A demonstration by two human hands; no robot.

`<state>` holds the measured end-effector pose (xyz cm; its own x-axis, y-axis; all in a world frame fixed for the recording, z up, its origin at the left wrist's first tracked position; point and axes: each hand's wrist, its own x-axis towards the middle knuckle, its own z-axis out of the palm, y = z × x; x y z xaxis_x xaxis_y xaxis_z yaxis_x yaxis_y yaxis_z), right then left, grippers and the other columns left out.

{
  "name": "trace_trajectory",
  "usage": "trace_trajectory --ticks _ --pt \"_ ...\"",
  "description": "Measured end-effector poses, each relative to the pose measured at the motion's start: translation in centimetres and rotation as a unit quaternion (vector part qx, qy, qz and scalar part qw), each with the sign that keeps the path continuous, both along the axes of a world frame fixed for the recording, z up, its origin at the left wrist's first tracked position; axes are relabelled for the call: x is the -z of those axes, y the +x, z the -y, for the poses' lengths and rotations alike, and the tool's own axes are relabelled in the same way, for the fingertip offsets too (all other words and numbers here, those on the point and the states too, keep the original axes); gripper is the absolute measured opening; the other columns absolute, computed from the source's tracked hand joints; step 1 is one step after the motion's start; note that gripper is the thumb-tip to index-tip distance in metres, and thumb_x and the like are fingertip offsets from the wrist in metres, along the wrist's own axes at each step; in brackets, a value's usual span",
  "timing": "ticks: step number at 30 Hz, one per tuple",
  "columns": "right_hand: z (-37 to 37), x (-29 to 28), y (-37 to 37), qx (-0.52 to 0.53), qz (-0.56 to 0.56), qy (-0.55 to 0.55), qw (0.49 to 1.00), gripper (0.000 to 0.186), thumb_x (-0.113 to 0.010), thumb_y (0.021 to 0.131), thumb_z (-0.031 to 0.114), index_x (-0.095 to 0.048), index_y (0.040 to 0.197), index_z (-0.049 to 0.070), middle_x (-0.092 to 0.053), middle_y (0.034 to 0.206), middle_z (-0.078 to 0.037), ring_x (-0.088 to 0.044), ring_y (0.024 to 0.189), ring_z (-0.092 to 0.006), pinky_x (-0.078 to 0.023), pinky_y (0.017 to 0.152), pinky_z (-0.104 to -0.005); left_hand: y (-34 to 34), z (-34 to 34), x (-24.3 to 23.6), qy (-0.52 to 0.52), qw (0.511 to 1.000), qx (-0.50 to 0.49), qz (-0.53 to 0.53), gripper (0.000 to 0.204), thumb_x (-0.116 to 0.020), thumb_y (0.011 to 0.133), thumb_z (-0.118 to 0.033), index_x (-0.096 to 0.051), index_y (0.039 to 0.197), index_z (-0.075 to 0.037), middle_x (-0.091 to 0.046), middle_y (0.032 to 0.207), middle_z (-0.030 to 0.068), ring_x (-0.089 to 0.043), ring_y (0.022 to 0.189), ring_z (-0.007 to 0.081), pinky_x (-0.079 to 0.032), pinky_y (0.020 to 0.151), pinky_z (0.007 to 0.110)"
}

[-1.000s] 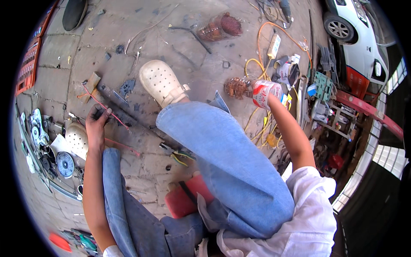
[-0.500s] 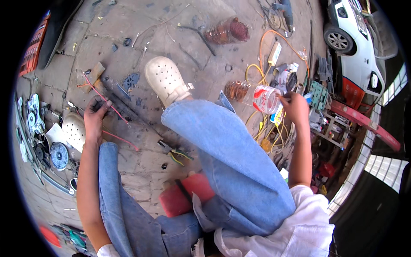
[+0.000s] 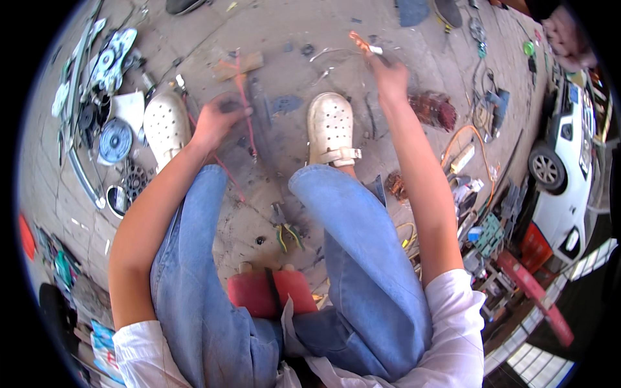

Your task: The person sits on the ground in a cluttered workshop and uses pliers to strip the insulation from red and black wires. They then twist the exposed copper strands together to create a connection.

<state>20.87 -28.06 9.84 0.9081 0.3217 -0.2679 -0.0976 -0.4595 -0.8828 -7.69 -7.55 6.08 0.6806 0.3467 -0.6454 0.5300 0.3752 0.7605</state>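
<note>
My left hand (image 3: 221,119) pinches a thin red wire (image 3: 250,136), slightly blurred, beside a small wooden block (image 3: 253,61). Stretched forward, my right hand (image 3: 390,72) grips a small copper-coloured piece with a white part (image 3: 360,43). To its right lies a clear plastic bottle of dark red wire (image 3: 435,111). Another bottle with copper wire (image 3: 396,185) is partly hidden behind my right leg and forearm. Pliers with green-yellow handles (image 3: 288,234) lie between my legs, below the wire. My two cream clogs (image 3: 330,126) flank the work area.
Metal car parts (image 3: 110,61) and a blue round part (image 3: 117,139) lie left. Cords, a power strip (image 3: 463,157) and tools crowd the right, before a white car (image 3: 569,194) and a red beam (image 3: 533,294). I sit over a red pad (image 3: 252,291).
The view has swung, shifting the floor items. My right hand has left the labelled bottle, reached forward and now holds the copper piece. My left hand still holds the red wire.
</note>
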Motion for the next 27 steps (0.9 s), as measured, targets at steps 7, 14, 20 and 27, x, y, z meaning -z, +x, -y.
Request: trace_trajectory --ticks 7,14,20,27 --pt "-2.7 5.6 -0.4 0.034 0.175 -0.126 0.976 0.023 -0.071 0.079 0.006 -0.068 0.100 -0.003 -0.070 0.094 -0.014 -0.064 0.083 -0.0207 -0.049 0.079 -0.0339 0.1 0.3 -1.9 -0.097 0.995 -0.007 0.030 0.016 -0.071 0.084 -0.004 -0.065 0.099 -0.003 -0.066 0.094 0.0023 -0.061 0.084 0.0092 -0.049 0.078 0.024" --pt "-5.0 -3.6 -9.9 -0.127 -0.062 -0.013 0.990 0.026 -0.069 0.087 0.014 -0.066 0.107 -0.002 -0.068 0.093 -0.008 -0.062 0.084 -0.0155 -0.050 0.076 -0.0297 0.0 0.2 -3.5 -0.086 0.996 0.022 0.010 0.017 -0.071 0.083 -0.003 -0.064 0.098 -0.002 -0.066 0.090 0.0030 -0.062 0.082 0.0104 -0.050 0.076 0.025" --pt "-5.9 -3.0 -13.6 -0.240 -0.190 0.056 0.950 0.020 -0.064 0.092 0.014 -0.066 0.103 -0.003 -0.067 0.085 -0.004 -0.061 0.074 -0.0086 -0.050 0.065 -0.0236 0.9 1.3 -5.3 -0.132 0.985 0.053 0.097 0.015 -0.072 0.082 -0.003 -0.065 0.095 -0.002 -0.066 0.088 0.0021 -0.061 0.080 0.0099 -0.050 0.073 0.025" --pt "-6.3 -4.8 -14.0 -0.179 -0.234 0.137 0.946 0.017 -0.062 0.093 0.013 -0.065 0.100 -0.002 -0.066 0.082 -0.004 -0.060 0.075 -0.0093 -0.050 0.067 -0.0240 1.1 1.8 -5.8 -0.142 0.984 0.082 0.066 0.019 -0.075 0.082 -0.008 -0.063 0.097 -0.004 -0.066 0.086 0.0015 -0.060 0.073 0.0074 -0.047 0.059 0.022"
